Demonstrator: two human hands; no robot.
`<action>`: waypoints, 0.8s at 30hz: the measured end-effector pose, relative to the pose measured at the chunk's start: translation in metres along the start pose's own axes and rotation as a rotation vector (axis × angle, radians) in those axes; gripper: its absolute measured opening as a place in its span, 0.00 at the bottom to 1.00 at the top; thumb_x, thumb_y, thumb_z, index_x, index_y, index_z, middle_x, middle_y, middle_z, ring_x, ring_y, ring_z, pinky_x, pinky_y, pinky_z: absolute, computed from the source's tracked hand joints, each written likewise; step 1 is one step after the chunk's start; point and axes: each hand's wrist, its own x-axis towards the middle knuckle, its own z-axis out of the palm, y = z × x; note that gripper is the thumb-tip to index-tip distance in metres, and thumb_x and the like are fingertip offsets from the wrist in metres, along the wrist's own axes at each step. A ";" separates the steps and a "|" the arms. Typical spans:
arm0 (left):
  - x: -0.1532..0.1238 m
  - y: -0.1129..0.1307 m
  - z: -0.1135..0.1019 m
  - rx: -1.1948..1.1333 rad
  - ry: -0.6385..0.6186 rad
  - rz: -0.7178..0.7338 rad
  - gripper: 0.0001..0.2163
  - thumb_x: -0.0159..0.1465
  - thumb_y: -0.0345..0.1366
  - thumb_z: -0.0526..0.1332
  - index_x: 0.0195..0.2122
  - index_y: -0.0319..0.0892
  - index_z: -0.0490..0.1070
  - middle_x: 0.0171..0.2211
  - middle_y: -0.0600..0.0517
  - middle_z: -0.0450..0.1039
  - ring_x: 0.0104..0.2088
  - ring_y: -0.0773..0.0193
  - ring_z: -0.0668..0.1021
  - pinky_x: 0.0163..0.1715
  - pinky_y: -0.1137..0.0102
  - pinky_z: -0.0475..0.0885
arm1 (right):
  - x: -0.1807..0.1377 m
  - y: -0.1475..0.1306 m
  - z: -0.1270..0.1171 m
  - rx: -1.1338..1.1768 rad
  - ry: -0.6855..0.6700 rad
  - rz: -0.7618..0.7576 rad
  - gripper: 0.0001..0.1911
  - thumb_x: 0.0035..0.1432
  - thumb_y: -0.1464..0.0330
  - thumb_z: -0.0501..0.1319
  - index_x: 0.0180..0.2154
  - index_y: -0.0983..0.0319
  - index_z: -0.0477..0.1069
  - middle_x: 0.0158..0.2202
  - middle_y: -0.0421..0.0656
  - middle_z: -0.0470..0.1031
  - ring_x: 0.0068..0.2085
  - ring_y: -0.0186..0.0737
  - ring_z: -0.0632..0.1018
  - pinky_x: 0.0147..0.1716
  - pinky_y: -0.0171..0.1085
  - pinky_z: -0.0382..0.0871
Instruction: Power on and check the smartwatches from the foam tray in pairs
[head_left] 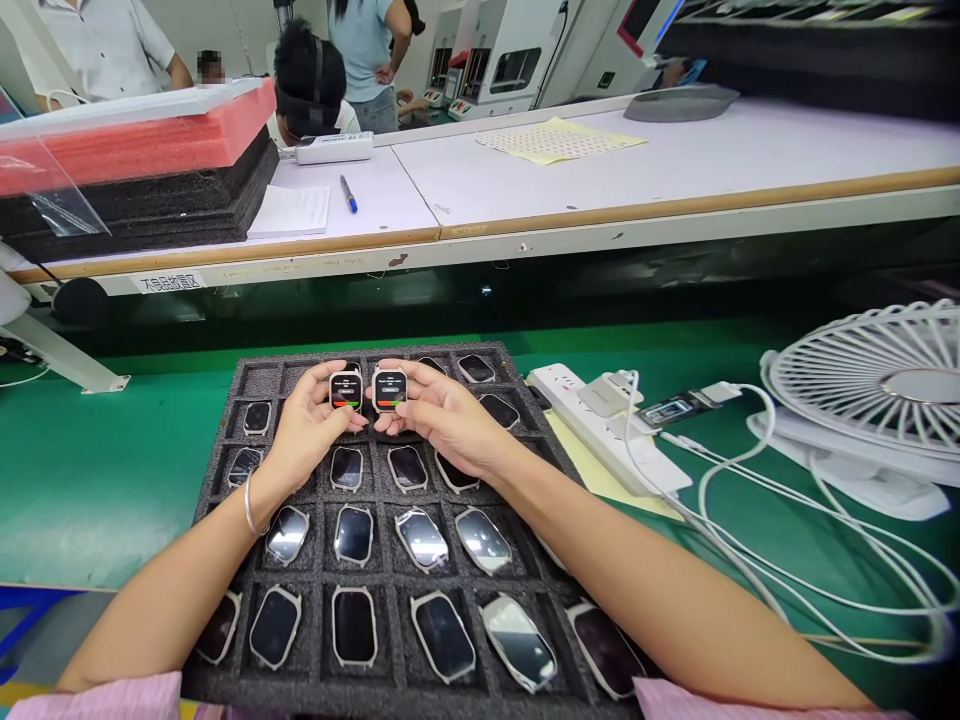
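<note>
My left hand (315, 415) is closed around a smartwatch body without a strap (346, 389), its screen lit with white text and a red and green strip at the bottom. A second lit smartwatch (390, 389) with much the same screen sits in the grip of my right hand (442, 410), thumb at its lower edge. The two watches are held side by side, a small gap apart, over a black foam tray (315, 590). In the tray's compartments lie several more watch bodies with dark screens, such as one watch (354, 625) near the front. My forearms hide some compartments.
Right of the tray are a white power strip (600, 430), a small dark device with a display (679, 408), loose white cables and a white fan (877, 390). Behind runs a raised shelf (720, 160) with stacked foam (142, 160) and a pen (349, 194). Other people are beyond it.
</note>
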 end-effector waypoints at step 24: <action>-0.003 0.004 0.002 -0.041 -0.008 -0.044 0.18 0.56 0.29 0.64 0.48 0.41 0.67 0.37 0.53 0.76 0.23 0.70 0.81 0.27 0.73 0.79 | -0.002 0.001 0.001 -0.102 -0.016 -0.011 0.21 0.54 0.69 0.68 0.50 0.59 0.69 0.35 0.39 0.77 0.30 0.36 0.79 0.33 0.39 0.72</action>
